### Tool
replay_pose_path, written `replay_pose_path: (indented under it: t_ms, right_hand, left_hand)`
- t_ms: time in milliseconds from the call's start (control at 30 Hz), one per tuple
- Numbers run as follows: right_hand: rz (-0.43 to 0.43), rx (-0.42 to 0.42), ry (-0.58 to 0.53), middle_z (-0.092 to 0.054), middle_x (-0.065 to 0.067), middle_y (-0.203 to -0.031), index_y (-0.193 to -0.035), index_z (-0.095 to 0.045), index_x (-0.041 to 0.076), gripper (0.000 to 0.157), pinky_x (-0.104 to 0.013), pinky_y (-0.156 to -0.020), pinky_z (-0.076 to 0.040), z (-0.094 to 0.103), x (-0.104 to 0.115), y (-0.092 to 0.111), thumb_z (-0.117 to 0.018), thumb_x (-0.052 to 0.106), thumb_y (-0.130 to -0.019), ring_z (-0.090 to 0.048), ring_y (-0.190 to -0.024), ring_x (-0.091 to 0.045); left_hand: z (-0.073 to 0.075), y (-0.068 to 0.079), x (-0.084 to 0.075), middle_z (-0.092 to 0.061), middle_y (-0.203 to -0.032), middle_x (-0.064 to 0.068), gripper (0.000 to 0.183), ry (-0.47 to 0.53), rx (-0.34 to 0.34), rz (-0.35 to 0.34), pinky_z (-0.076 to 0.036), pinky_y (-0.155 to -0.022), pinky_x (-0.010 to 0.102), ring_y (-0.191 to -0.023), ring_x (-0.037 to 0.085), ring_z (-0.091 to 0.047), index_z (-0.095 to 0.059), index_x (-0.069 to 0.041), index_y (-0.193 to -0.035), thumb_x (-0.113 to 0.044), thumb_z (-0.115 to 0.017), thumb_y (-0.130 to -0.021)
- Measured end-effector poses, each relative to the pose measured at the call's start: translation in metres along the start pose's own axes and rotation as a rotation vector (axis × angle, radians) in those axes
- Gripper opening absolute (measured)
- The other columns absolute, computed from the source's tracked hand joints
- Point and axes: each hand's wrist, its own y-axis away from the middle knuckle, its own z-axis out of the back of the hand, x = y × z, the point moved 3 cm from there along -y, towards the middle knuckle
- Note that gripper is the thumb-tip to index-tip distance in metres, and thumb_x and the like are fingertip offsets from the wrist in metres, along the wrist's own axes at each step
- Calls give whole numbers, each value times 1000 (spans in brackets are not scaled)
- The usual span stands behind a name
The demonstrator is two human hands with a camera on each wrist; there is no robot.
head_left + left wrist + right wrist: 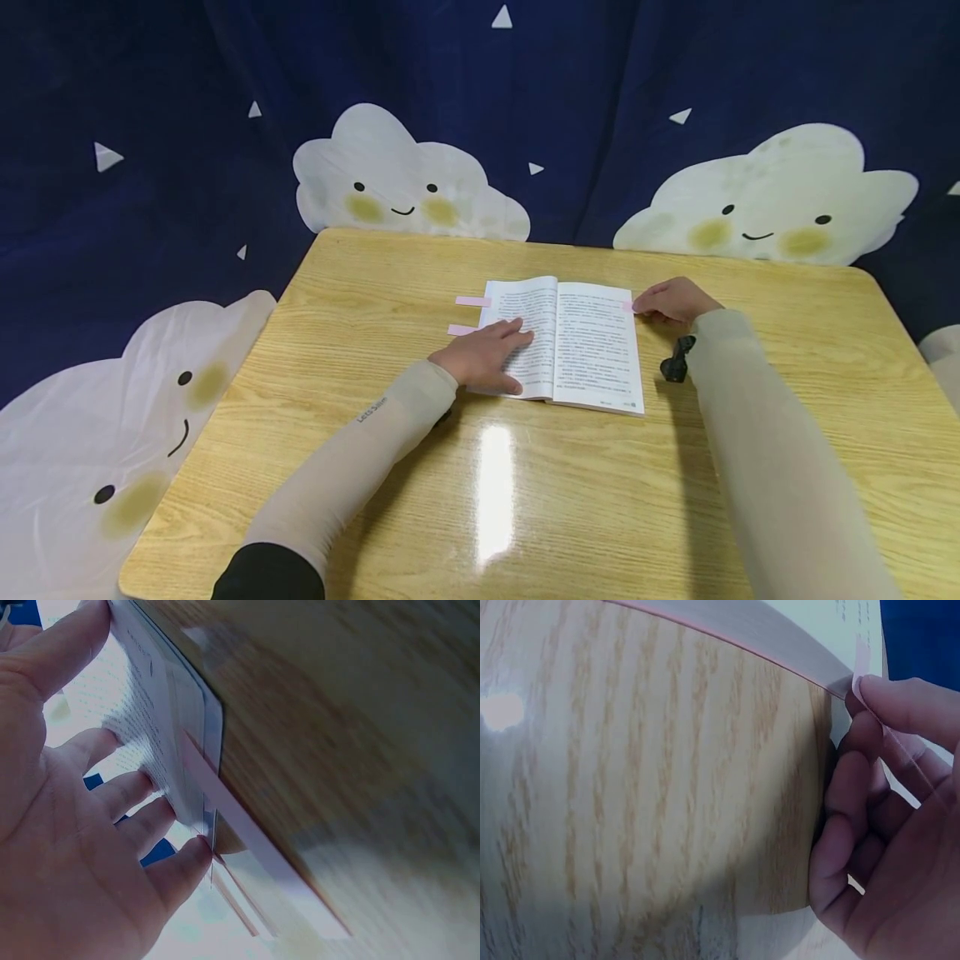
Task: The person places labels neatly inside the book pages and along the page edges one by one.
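An open book [596, 350] with printed pages lies on the wooden table. My left hand [483, 357] rests with spread fingers on its left page, near the outer edge. Two pink sticky tabs [473, 301] stick out past the book's left side; in the left wrist view a long pink strip [255, 832] juts from the page edge. At the right page's outer edge, my right hand [675, 301] pinches another pink tab [862, 664] between thumb and index finger. That tab lies partly on the page, and its outer end is in the fingers.
The wooden table [600, 500] reaches around the book on all sides. Behind it hangs a dark blue curtain [577, 83] printed with white clouds and triangles. A black wrist device [677, 360] sits under the right wrist, close over the tabletop.
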Motion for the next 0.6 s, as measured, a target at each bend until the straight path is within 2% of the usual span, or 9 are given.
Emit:
replay_pose_path:
  t_ms: [267,433,600]
  right_hand:
    - [-3,2,5,-68,2,-92,-119,-69,4,60,-28,-74,-44,-2,1,-3,-72,53,-85,-55,-92,-22]
    - [13,-18,37,-66,5,-82,-108,-72,5,53,-28,-67,-44,-3,2,-5,-73,52,-84,-55,-82,-20]
    - [-22,-61,124,-59,3,-72,-98,-70,5,49,-29,-60,-40,-2,8,-5,-74,52,-82,-52,-71,-18]
  left_hand:
    - [-1,-1,1,-5,-170,-2,89,-3,-6,1,-22,-127,38,-158,18,-9,-19,-28,-160,-52,-68,-90]
    - [-1,-1,2,-5,-170,-2,89,-1,-5,-1,-22,-127,38,-158,18,-9,-18,-28,-160,-52,-67,-90]
    - [-2,-2,1,-4,-170,-3,89,-6,0,7,-22,-127,39,-158,18,-9,-18,-29,-160,-52,-67,-90]
